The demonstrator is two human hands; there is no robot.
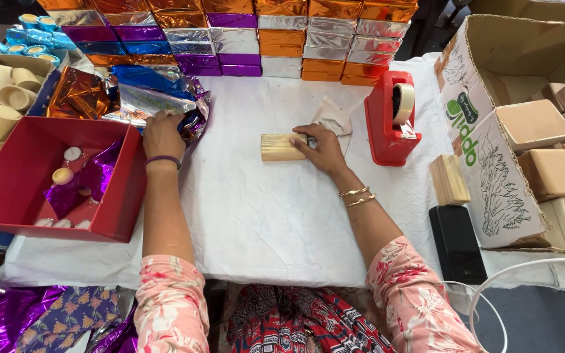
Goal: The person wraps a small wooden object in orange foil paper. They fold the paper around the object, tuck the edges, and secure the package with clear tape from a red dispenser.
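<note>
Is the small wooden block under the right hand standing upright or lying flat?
Lying flat: the small wooden block rests on its broad face on the white cloth, with the right hand touching its end.

Pink sleeves on both arms, splashed with a red-and-white flower print and ending above the elbows. The left hand (163,134) wears a single purple band at the wrist. The right hand (324,149) carries two thin gold bangles just behind the wrist. Down at the near edge, a red, black and white patterned garment covers the lap.
</note>
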